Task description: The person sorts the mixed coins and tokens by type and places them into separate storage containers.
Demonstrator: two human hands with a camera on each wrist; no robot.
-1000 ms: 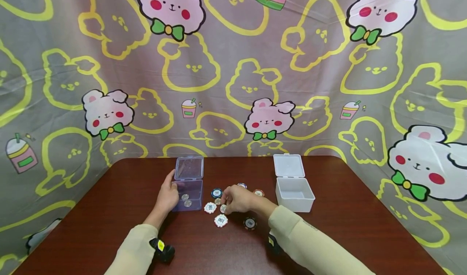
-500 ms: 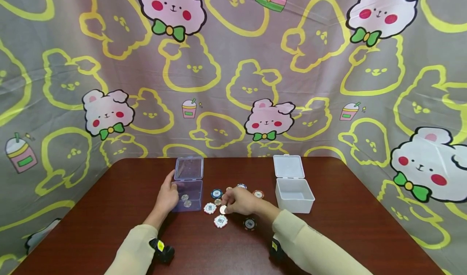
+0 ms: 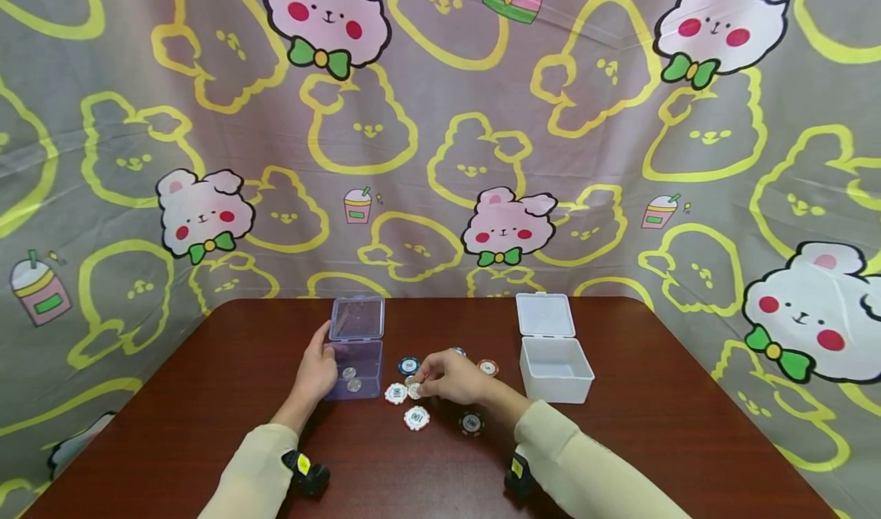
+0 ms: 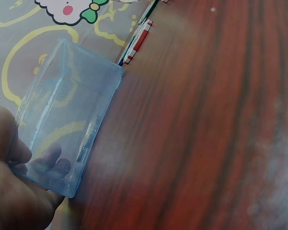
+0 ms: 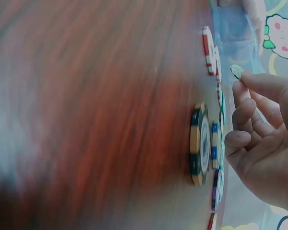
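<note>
In the head view my left hand (image 3: pixel 318 368) grips the left side of a clear bluish plastic box (image 3: pixel 372 351), whose hinged lid stands raised behind it. Two silver coins (image 3: pixel 354 385) show low inside. The left wrist view shows fingertips through the wall of the box (image 4: pixel 72 120). My right hand (image 3: pixel 454 377) pinches a coin (image 5: pixel 236 71) between thumb and index finger, in the air over the chips. Poker chips surround it: a white 100 chip (image 3: pixel 416 418), a second white chip (image 3: pixel 396 394) and a blue chip (image 3: pixel 409 365).
A white plastic box (image 3: pixel 556 387) with its lid up stands to the right on the brown table (image 3: pixel 227 397). A black chip (image 3: pixel 471 423) lies below my right wrist, a red-edged chip (image 3: pixel 488 368) behind it. A patterned cloth (image 3: pixel 440 144) hangs along the back edge.
My right hand has lifted the coin from the table and carried it slightly left and back. The left hand and both boxes have stayed in place.
</note>
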